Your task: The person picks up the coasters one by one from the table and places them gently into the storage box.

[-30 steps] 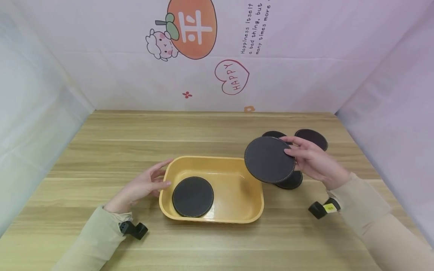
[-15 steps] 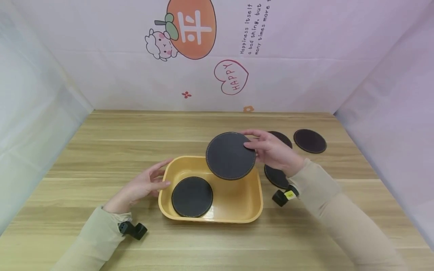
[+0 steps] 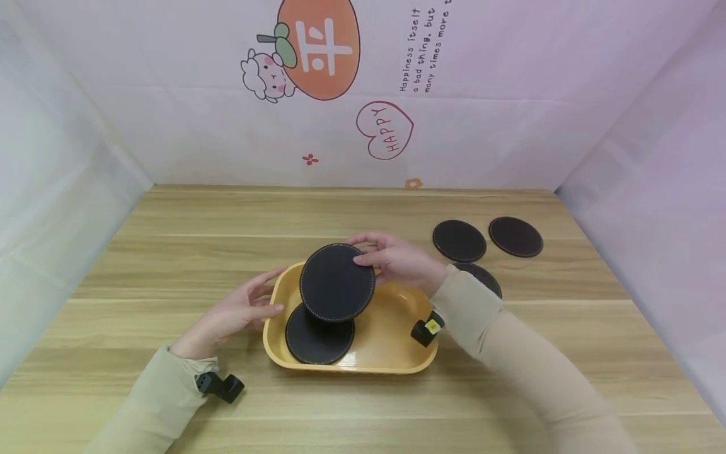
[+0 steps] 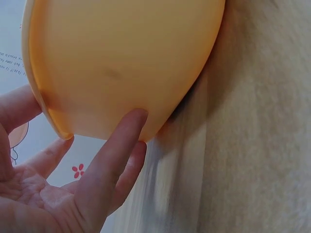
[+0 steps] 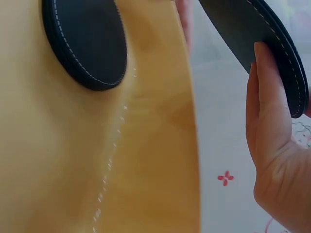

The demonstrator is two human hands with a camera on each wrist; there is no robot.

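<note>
My right hand pinches a round black coaster with a stitched edge by its right side, thumb on top. The coaster is held tilted above the left half of a yellow plastic tub. Beneath it, a second black coaster lies flat in the tub, partly covered from view. My left hand holds the tub's left end, thumb over the rim and fingers against the outer wall. In the right wrist view, the held coaster sits between thumb and fingers, beside the tub's wall.
On the wooden table, right of the tub, lie a black coaster, another coaster farther right, and a third coaster partly behind the right sleeve. A white printed cloth hangs along the back; pale cloth stands at both sides.
My right hand has carried the coaster leftward from beyond the tub's right end to above the coaster inside. The left hand and the tub have stayed in place.
</note>
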